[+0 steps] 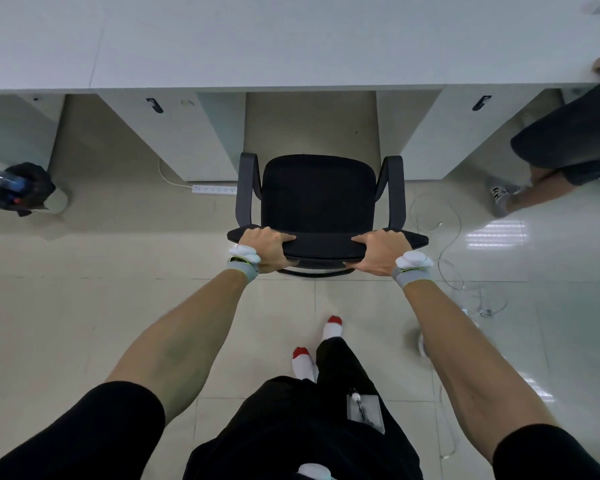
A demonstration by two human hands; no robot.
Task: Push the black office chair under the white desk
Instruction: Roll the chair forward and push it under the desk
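Head view looks straight down on a tiled floor, with the white table [291, 43] running across the top at twelve o'clock. Far left, near nine o'clock, a black-bagged bin [21, 188] stands with a plastic bottle lying in it, well clear of the chair's path. Just right of that, a white power strip [213, 189] lies on the floor beside the left cabinet of the table, close to the chair's left armrest; it looks like something the wheels could catch on if the chair drifts left.

The left hand [265, 249] grips the left end of the backrest top, fingers [257, 233] curled over the edge, thumb on the seat side. The black office chair [317, 199] sits at centre, its seat facing twelve o'clock and lined up with the open knee gap between the two cabinets; the front of the seat is near the gap but not yet under the top. The right hand [383, 251] holds the right end of the backrest in the same closed wrap. Gripping both ends probably lets the person steer the chair straight.

Loose white cables [447, 265] trail on the floor near three o'clock, and another person's legs [548, 174] stand at two o'clock.
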